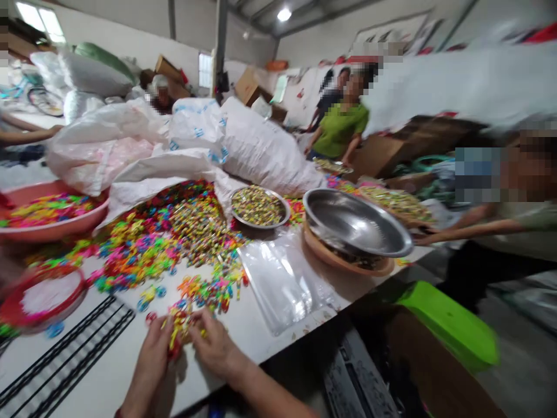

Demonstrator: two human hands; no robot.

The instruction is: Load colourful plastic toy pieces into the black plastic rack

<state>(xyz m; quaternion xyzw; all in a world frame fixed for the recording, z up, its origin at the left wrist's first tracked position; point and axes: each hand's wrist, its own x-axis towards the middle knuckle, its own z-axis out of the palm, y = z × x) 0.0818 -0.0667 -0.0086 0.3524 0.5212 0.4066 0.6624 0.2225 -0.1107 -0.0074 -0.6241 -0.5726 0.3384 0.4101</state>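
Watch the bunch of bright pieces (180, 328) between your hands: it is loose and made of many small parts, so one could slip out if your fingers part unevenly. Your left hand (155, 341) and right hand (216, 343) are both curled nearly closed on it, fingertips almost meeting; you cannot tell from here which one bears more of it. Since you hold it just above the white table (104, 361), near the front edge, a dropped piece could bounce or roll over that edge. The loose pieces (214, 285) just beyond your fingers could also mix with those you have, because nothing separates them. To your right, the clear plastic bags (281, 284) look thin and slick, and a brush of your forearm could slide them. The steel bowl (357, 223) sits tilted on an orange basin (313, 247) near the table's side, so a knock might tip it

As for the bunch itself, you have mostly yellow showing, with touches of red, glossy and probably hard plastic; your fingers and the blur hide each piece's shape. Behind it spreads the heap (143, 247) in pink, green, blue, orange and yellow
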